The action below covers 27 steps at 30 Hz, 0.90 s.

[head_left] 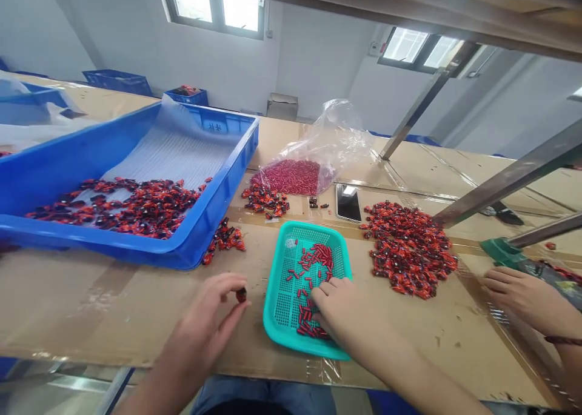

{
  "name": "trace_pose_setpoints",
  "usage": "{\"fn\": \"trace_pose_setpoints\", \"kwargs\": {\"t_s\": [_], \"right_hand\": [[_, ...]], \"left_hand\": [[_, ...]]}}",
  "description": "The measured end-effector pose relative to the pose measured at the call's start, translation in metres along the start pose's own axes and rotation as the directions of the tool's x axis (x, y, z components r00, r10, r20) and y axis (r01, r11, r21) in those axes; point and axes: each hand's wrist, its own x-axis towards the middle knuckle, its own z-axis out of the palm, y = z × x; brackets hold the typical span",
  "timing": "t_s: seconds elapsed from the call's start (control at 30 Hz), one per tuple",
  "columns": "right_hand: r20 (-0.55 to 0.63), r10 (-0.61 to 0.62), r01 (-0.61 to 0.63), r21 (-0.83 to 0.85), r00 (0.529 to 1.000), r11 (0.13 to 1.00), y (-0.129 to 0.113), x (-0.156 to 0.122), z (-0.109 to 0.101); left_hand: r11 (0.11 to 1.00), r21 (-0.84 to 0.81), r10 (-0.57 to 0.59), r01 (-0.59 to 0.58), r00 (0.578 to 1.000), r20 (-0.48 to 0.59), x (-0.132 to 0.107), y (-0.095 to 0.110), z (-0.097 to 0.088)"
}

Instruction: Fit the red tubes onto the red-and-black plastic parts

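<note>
My left hand (210, 318) hovers over the cardboard table top and pinches a small dark red and black part (240, 295) between thumb and fingers. My right hand (340, 309) reaches into the teal mesh basket (291, 294), fingers curled down among several small red tubes (313, 263). Whether those fingers hold one is hidden. A loose pile of red and black parts (407, 248) lies to the right of the basket.
A large blue crate (200, 221) at left holds many red-black parts. A clear plastic bag of red tubes (293, 175) and a phone (348, 203) lie behind the basket. Another person's hand (522, 294) rests at the right edge, near metal frame bars (509, 182).
</note>
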Motion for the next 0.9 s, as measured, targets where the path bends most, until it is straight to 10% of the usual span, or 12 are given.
{"fn": "trace_pose_setpoints", "kwargs": {"t_s": [0.33,0.53,0.9], "right_hand": [[-0.052,0.008,0.009,0.312,0.999,0.95,-0.007,-0.002,-0.014],[-0.3,0.102,0.19,0.798,0.948,0.572,-0.044,-0.013,-0.059],[-0.594,-0.017,0.384,0.497,0.804,0.778,-0.07,-0.009,-0.052]], "left_hand": [[0.739,-0.624,-0.28,0.253,0.958,0.058,-0.009,0.044,-0.005],[0.73,-0.659,-0.219,0.18,0.975,0.023,-0.01,0.057,-0.014],[0.898,-0.432,-0.074,0.081,0.997,0.032,-0.007,0.068,-0.027]]}}
